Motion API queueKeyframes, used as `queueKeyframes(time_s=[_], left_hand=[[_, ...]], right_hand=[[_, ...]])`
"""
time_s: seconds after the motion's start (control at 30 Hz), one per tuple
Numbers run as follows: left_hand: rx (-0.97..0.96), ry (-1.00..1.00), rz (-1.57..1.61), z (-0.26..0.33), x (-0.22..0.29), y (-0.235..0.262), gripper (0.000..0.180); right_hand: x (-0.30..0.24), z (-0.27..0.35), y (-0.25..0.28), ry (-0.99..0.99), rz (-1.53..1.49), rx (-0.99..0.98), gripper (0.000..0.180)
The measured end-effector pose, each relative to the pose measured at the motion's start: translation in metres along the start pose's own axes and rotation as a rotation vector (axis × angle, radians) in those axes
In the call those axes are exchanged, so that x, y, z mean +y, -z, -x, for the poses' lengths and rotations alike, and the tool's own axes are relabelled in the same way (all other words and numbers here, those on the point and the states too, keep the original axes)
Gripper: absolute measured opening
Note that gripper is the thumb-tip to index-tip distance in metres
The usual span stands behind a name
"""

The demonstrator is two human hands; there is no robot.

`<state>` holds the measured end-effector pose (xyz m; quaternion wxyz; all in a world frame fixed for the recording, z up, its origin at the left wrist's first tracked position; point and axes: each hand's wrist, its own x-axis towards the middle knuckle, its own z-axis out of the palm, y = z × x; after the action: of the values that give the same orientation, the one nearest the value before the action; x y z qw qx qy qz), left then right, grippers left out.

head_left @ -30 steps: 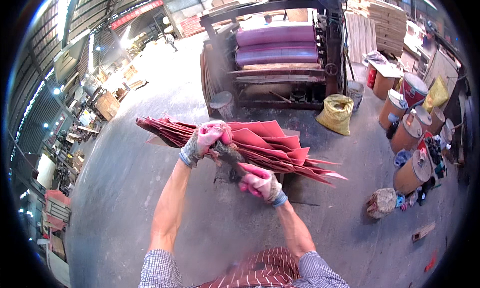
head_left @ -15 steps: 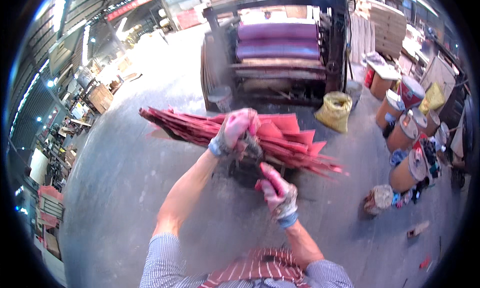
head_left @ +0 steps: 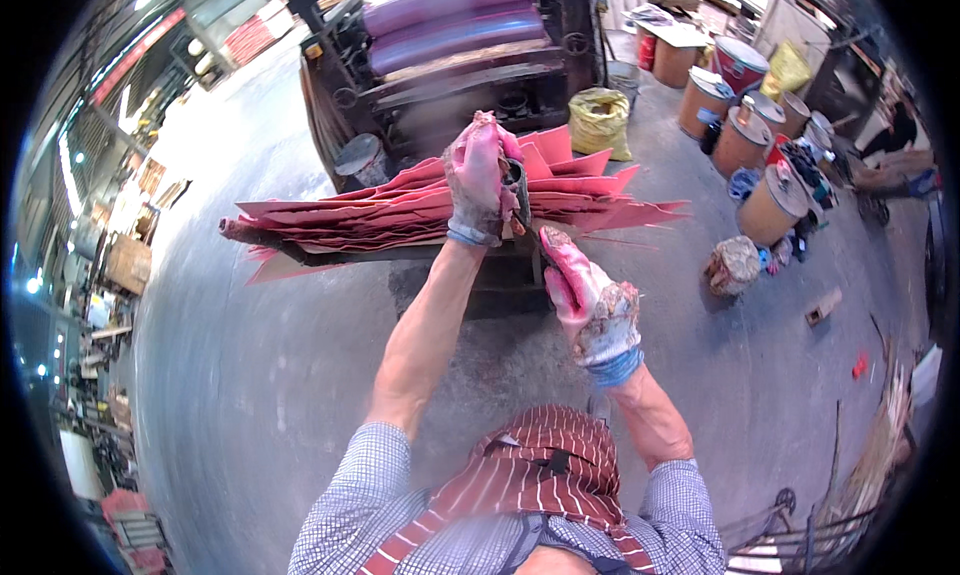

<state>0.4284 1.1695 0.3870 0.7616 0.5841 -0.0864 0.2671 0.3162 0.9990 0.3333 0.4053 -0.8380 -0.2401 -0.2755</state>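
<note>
A loose stack of thin pink-red sheets (head_left: 350, 220) lies across in front of me, its uneven edges fanning out to the right, on a dark low support (head_left: 500, 300). My left hand (head_left: 478, 180), in a pink-stained work glove, is closed above the middle of the stack. Next to its fingers is a dark, curved, strap-like piece (head_left: 518, 190); I cannot tell exactly what it is. Nearer to me, my right hand (head_left: 590, 305), gloved and caked with residue, has its fingers pressed together around a thin dark edge just below the stack. Most of what it grips is hidden.
Beyond the stack stands a roller machine (head_left: 450, 50) with purple rollers. A bucket (head_left: 360, 160) is at its left foot, a yellow woven sack (head_left: 600, 122) at its right. Several brown drums (head_left: 773, 203) line the right side. A crusted pale block (head_left: 733, 266) sits on the floor.
My view has shifted, so the machine now sits higher and further left. My left hand has risen to a more upright pose over the stack. Both hands remain closed beside the dark piece.
</note>
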Motion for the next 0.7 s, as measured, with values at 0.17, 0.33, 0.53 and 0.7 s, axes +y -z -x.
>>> queueKeyframes(time_s=[0.17, 0.33, 0.53, 0.7], left_hand=[[0.242, -0.048, 0.043, 0.006, 0.004, -0.013, 0.042], [0.352, -0.058, 0.322, 0.012, 0.005, -0.014, 0.044], [0.182, -0.255, 0.430, 0.007, -0.011, 0.000, 0.039], [0.288, -0.247, 0.182, 0.047, -0.001, -0.006, 0.034]], right_hand=[[-0.009, 0.018, -0.016, -0.370, -0.406, -0.030, 0.036], [-0.035, 0.025, -0.031, -0.582, -0.605, 0.054, 0.038], [-0.022, 0.023, -0.035, -0.799, -1.074, -0.051, 0.049], [-0.012, 0.021, -0.016, -0.871, -1.162, -0.191, 0.050]])
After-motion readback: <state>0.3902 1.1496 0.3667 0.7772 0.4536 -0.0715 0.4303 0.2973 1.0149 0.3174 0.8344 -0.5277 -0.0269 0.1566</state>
